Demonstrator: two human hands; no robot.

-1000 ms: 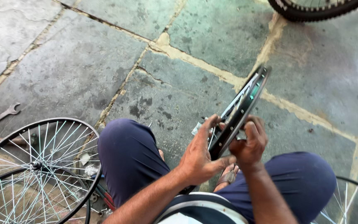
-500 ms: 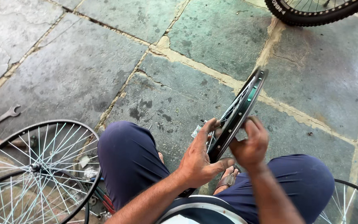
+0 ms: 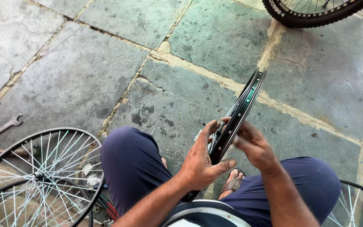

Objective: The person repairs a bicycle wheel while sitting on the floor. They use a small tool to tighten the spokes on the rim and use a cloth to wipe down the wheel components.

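A black bicycle wheel rim [image 3: 243, 105] stands upright on edge between my knees, seen almost edge-on, with thin spokes on its left side. My left hand [image 3: 201, 162] grips the rim low down, thumb across its near edge and fingers up along the spoke side. My right hand [image 3: 252, 143] is on the rim's right side, fingertips touching it just above the left hand. I sit with both legs in dark blue trousers, a sandalled foot [image 3: 232, 185] showing under the rim.
A bare spoked wheel [image 3: 38, 176] lies at my left on the stone floor, another wheel's edge [image 3: 358, 201] at the lower right. A tyred wheel [image 3: 316, 10] sits at the top. A spanner [image 3: 3, 128] lies at the far left.
My right hand's fingers have loosened and slid slightly along the rim. The left hand keeps its grip. The view has shifted a little.
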